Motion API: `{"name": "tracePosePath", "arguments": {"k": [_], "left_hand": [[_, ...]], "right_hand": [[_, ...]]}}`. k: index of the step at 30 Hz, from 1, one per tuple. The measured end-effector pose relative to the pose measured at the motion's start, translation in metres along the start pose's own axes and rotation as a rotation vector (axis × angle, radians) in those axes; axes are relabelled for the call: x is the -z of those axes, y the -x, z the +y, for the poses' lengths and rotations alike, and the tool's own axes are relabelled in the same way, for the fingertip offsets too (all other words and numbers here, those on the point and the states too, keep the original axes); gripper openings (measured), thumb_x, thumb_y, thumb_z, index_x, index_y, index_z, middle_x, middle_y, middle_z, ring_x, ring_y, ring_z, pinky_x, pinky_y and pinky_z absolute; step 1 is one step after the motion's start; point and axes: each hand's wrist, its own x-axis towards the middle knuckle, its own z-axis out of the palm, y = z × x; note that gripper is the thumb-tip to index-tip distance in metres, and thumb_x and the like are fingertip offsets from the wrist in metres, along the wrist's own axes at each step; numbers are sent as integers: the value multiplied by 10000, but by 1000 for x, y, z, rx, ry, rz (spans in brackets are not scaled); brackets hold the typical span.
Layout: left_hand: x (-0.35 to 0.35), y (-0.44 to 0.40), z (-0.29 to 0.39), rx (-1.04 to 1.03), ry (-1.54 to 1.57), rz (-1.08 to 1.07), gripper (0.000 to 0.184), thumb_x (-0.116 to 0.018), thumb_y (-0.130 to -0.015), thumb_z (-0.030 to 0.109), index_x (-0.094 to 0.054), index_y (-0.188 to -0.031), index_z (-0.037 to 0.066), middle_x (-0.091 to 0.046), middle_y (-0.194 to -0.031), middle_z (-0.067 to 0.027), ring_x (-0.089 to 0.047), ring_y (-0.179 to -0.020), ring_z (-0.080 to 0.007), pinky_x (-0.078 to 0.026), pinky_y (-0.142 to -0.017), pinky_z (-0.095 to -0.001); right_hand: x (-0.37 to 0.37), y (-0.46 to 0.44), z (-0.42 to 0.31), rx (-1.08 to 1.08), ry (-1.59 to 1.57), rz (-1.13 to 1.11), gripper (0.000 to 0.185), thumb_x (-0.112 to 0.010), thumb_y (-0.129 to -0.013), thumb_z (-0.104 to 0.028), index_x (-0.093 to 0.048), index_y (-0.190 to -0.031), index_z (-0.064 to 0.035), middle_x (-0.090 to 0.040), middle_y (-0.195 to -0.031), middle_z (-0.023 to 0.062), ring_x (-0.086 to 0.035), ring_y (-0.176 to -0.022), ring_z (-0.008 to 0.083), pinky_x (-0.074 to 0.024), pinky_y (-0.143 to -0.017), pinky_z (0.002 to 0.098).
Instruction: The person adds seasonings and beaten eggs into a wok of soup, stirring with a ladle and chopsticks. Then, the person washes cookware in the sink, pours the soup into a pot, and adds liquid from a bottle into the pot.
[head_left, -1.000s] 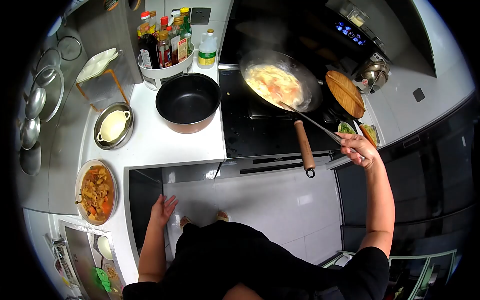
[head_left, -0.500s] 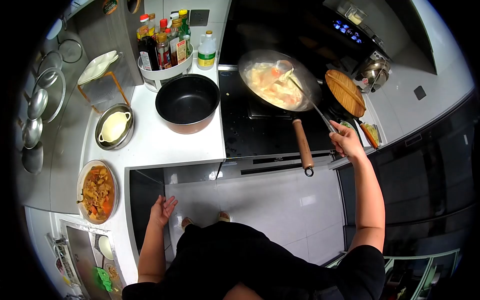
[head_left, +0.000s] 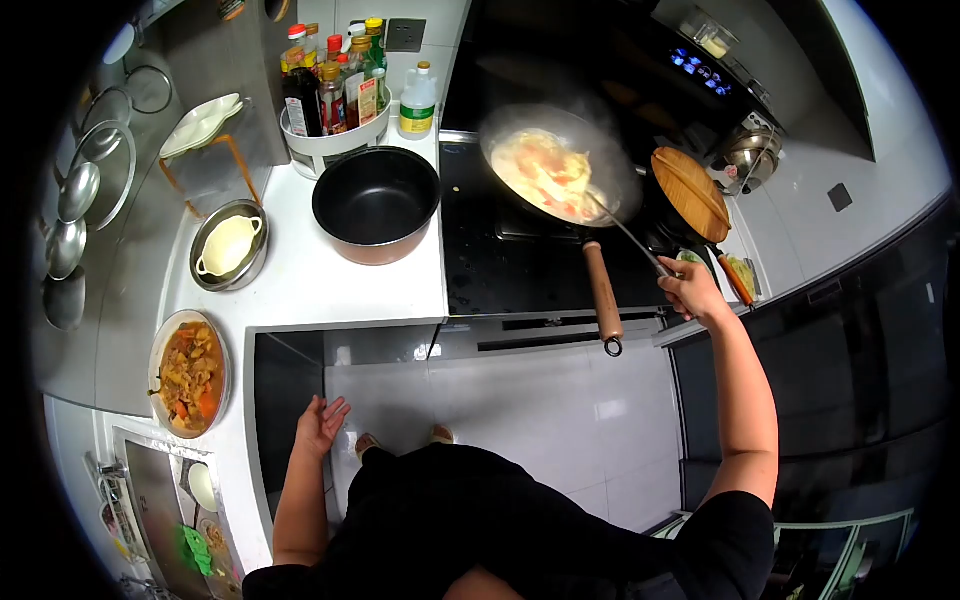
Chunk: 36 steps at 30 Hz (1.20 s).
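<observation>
My right hand is closed around the metal handle of a utensil, whose far end dips into the food in the wok. The wok sits on the black stove, with pale yellow and orange food in it and steam above. Its wooden handle points toward my body, and no hand is on it. My left hand hangs beside the counter edge, fingers apart, holding nothing.
An empty black pot, a steel bowl with a cream strainer and a dish of stew stand on the counter. Bottles stand behind. A wooden lid lies right of the wok.
The utensil's end has moved from the middle of the wok to its near right side, and the food has shifted. My right hand moved left from its earliest position. My left hand stays nearly still.
</observation>
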Motion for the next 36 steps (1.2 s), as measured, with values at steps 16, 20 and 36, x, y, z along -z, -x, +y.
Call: {"name": "tracePosePath", "arguments": {"k": [16, 20, 36], "left_hand": [[-9, 4, -7, 0, -14, -10, 348, -407, -893, 323, -336, -1065, 29, -515, -1102, -223, -557, -952, -346, -540, -642, -278], [-8, 2, -9, 8, 1, -13, 348, -408, -892, 321, -333, -1067, 29, -516, -1099, -224, -562, -943, -347, -542, -636, -278], [-1, 2, -20, -10, 38, 4, 325, -403, -895, 311, -337, -1039, 27, -509, -1101, -235, -563, -936, -353, -543, -620, -280]], "right_hand": [[-9, 1, 14, -83, -878, -233, 329, -500, -829, -77, -460, -1156, -85, -456, -586, 19, -285, -334, 19, -228, -266, 146], [-2, -6, 4, -39, -832, -106, 303, -474, -843, -72, -474, -1145, -96, -448, -590, 16, -279, -333, 12, -222, -262, 138], [0, -38, 37, 228, 295, 223, 479, -575, -746, -107, -456, -1209, -64, -582, -704, 138, -557, -565, 222, -444, -520, 306]]}}
